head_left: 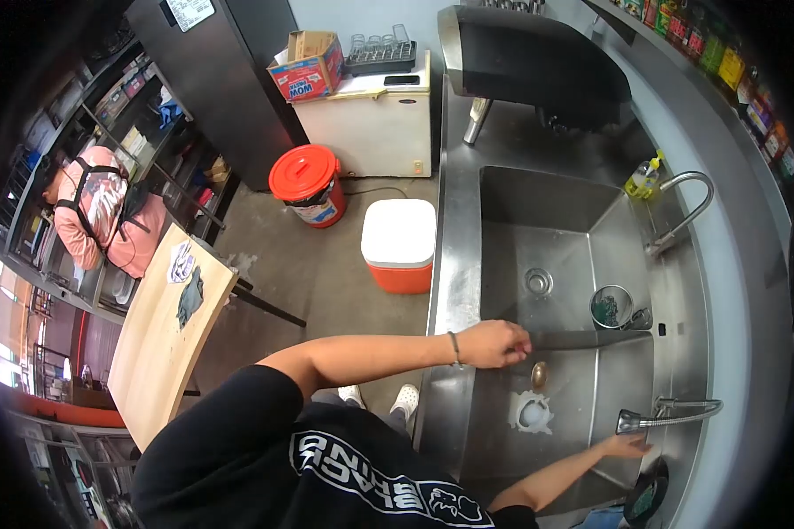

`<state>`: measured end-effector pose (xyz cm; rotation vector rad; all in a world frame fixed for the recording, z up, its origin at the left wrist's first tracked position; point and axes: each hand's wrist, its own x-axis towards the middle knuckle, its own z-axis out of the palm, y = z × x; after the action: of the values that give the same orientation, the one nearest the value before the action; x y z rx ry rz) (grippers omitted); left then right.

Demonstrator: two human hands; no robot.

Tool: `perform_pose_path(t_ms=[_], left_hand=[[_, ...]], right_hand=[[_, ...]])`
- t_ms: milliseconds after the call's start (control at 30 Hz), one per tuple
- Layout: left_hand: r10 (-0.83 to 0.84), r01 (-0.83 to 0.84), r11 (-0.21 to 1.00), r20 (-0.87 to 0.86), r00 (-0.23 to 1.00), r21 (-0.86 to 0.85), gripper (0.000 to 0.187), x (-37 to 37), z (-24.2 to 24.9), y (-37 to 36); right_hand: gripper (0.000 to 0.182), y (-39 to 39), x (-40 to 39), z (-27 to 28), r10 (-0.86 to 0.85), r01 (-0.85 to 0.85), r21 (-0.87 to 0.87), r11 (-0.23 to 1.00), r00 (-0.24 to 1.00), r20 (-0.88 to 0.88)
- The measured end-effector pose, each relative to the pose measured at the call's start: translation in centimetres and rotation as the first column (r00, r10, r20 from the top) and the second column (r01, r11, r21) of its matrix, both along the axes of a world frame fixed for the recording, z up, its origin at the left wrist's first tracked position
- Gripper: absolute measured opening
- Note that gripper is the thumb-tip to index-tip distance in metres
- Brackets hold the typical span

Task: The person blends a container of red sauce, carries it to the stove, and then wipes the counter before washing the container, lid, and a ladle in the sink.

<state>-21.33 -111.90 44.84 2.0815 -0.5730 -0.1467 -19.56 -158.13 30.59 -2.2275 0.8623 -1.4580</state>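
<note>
Over the near rim of the sink, by the divider between the basins, is my left hand (496, 344), its fingers curled; what they hold, if anything, is hidden. Just below it in the front basin (582, 379) shows a small brownish-gold oval object (539, 376), too small to identify. White foam (531, 413) rings the drain beneath. My right hand (626, 446) reaches across that basin with its fingers stretched out, close under the spray head of a flexible faucet (631, 421). Near its wrist side stands a dark round container (648, 495) with something green inside.
A clear round container (610, 307) with green bits sits by the divider. Dish soap (646, 178) and a curved tap (701, 189) stand behind the far basin. A red-and-white cooler (399, 247), red-lidded bucket (307, 185) and wooden table (163, 317) are leftward. Another person (110, 212) faces shelves.
</note>
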Motion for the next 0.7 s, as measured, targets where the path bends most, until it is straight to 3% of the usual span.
perform_pose_path(t_ms=[33,67,133,200,233,267,300,333,367,400,433,467,500,533,567,600,633,667,700], left_hand=[[0.000,0.000,1.000,-0.003,1.000,-0.003,0.018,-0.1,-0.4,-0.9],[-0.022,0.022,1.000,-0.008,1.000,-0.016,0.018,-0.2,-0.8,-1.8],[-0.043,0.043,0.999,-0.008,0.999,-0.028,0.018,-0.4,-1.2,-3.3],[-0.079,0.075,0.993,-0.039,0.996,-0.087,0.018,-0.8,-1.4,-4.8],[-0.117,0.109,0.991,-0.117,0.986,-0.073,0.017,-0.7,-1.7,-5.7],[-0.119,0.111,0.991,-0.116,0.986,-0.073,0.017,-0.6,-2.0,-6.6],[-0.140,0.137,0.990,-0.075,0.987,-0.039,0.017,-0.6,-2.5,-7.5],[-0.162,0.162,0.987,-0.033,0.986,-0.004,0.016,-0.4,-2.7,-8.2],[-0.179,0.179,0.984,-0.094,0.979,-0.015,0.017,-0.3,-2.5,-8.9],[-0.181,0.181,0.983,-0.100,0.978,-0.014,0.017,-0.1,-2.7,-9.6],[-0.185,0.186,0.983,-0.072,0.980,0.005,0.016,0.0,-3.0,-10.3],[-0.194,0.195,0.980,-0.045,0.980,0.025,0.016,0.0,-3.2,-10.9],[-0.205,0.207,0.978,-0.053,0.977,0.030,0.016,-0.1,-3.3,-11.2],[-0.205,0.206,0.979,-0.053,0.977,-0.003,0.016,-0.1,-3.2,-11.6],[-0.200,0.198,0.979,-0.049,0.979,-0.038,0.016,-0.1,-3.2,-11.9],[-0.199,0.197,0.980,-0.047,0.979,-0.037,0.016,0.0,-3.2,-12.2],[-0.205,0.204,0.979,-0.056,0.977,-0.017,0.016,0.1,-3.3,-12.5],[-0.208,0.208,0.978,-0.065,0.976,0.003,0.016,0.2,-3.5,-12.9],[-0.212,0.213,0.977,-0.056,0.976,0.006,0.015,0.3,-3.6,-13.1]], right_hand=[[0.046,3.3,0.5,5.3,0.149,-0.292,0.515,0.806,0.942,0.300],[0.046,1.8,1.3,4.2,0.149,-0.290,0.512,0.809,0.943,0.299],[0.052,-0.9,3.5,-0.1,0.379,-0.407,0.244,0.880,0.912,0.155],[0.054,-0.8,1.8,-2.7,0.714,-0.706,0.107,0.700,0.695,-0.088],[0.055,0.1,1.5,-3.4,0.559,-0.652,0.010,0.758,0.641,-0.526],[0.055,3.3,0.8,-2.2,0.260,-0.626,-0.110,0.772,0.469,-0.844],[0.055,5.1,0.3,-1.6,0.258,-0.623,-0.107,0.775,0.467,-0.846],[0.056,6.6,0.0,-1.0,0.528,-0.545,0.099,0.832,0.726,-0.440],[0.058,7.1,0.0,-0.6,0.540,-0.542,0.318,0.778,0.835,0.103],[0.059,4.6,0.7,-0.7,0.382,-0.382,0.008,0.924,0.923,0.043],[0.060,1.8,1.1,-0.7,0.197,-0.177,-0.306,0.935,0.980,0.035],[0.060,1.3,1.3,-0.2,0.187,-0.172,-0.299,0.939,0.982,0.023],[0.063,1.8,2.4,1.2,0.364,-0.389,0.096,0.916,0.908,0.207],[0.066,1.8,3.2,1.8,0.424,-0.602,0.412,0.684,0.788,0.447],[0.066,1.3,3.3,1.3,0.419,-0.600,0.411,0.686,0.788,0.450],[0.068,0.6,3.4,0.0,0.521,-0.554,0.176,0.814,0.830,0.201],[0.070,-0.1,3.5,-1.2,0.526,-0.530,-0.094,0.842,0.848,-0.072],[0.070,0.2,3.1,-1.5,0.534,-0.538,-0.095,0.838,0.843,-0.069],[0.069,0.9,2.5,-2.0,0.519,-0.556,-0.128,0.821,0.821,-0.239]])
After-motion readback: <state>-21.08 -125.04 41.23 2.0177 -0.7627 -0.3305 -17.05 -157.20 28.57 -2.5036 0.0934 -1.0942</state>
